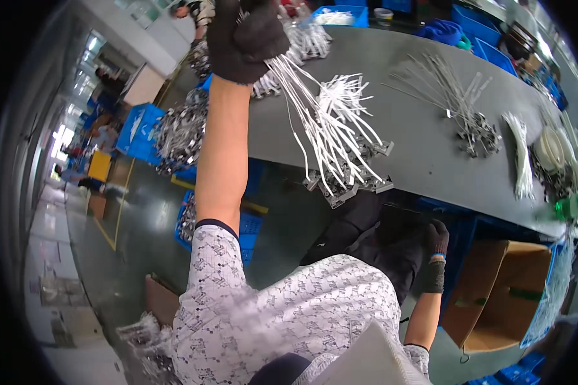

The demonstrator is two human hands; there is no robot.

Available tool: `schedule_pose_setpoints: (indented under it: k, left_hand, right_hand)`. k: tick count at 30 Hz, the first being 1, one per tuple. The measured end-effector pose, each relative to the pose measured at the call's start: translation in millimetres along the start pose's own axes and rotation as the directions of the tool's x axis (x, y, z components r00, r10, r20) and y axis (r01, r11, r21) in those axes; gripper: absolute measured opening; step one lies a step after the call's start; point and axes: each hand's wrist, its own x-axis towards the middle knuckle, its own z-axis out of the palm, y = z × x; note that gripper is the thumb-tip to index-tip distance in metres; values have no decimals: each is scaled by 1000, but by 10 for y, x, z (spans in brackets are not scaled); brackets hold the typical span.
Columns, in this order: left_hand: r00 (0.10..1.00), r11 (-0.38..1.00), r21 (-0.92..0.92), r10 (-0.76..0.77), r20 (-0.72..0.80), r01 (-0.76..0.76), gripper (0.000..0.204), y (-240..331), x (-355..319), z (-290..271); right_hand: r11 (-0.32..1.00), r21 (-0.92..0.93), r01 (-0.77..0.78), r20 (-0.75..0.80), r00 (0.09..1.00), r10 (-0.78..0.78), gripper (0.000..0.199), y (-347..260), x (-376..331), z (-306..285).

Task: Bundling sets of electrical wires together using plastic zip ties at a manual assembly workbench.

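My left hand (247,42), in a dark glove, is raised at the top of the view, closed on a bundle of white wires (308,102). The wires fan out from the fist down toward the table's near edge. Grey metal brackets (350,183) cluster around their lower ends; whether every wire joins a bracket, I cannot tell. Beside the bundle, more short white wires (343,96) spread over the grey table (404,70). My right hand (438,237), also gloved, is low beside my leg below the table edge, near a cardboard box (494,295). Its fingers are too small and dark to read.
Thin wires with metal ends (475,131) lie on the table's right side, near a white wire bundle (520,154) and a green bottle (570,206). A blue bin (141,131) and heaped metal parts (180,138) stand left. Other people are in the background.
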Motion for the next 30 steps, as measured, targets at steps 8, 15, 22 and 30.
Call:
schedule_pose_setpoints:
  k: [8, 15, 22, 30]
  left_hand:
    - [996, 993, 99, 63, 60, -68, 67, 596, -328, 39]
    - [983, 993, -46, 114, 147, -108, 65, 464, -362, -994]
    - [912, 972, 234, 83, -401, 15, 60, 272, -562, -1733]
    - [714, 962, 217, 35, -699, 165, 54, -11, -297, -3170]
  right_hand:
    - [994, -103, 35, 156, 988, -19, 30, -179, 635, 633]
    - [969, 158, -192, 144, 975, 170, 32, -1214, 1343, 1359]
    - [860, -487, 155, -27, 981, -192, 27, -1494, 2171, 2007]
    - [818, -537, 203, -56, 960, -275, 26, -1358, 2335, 2072]
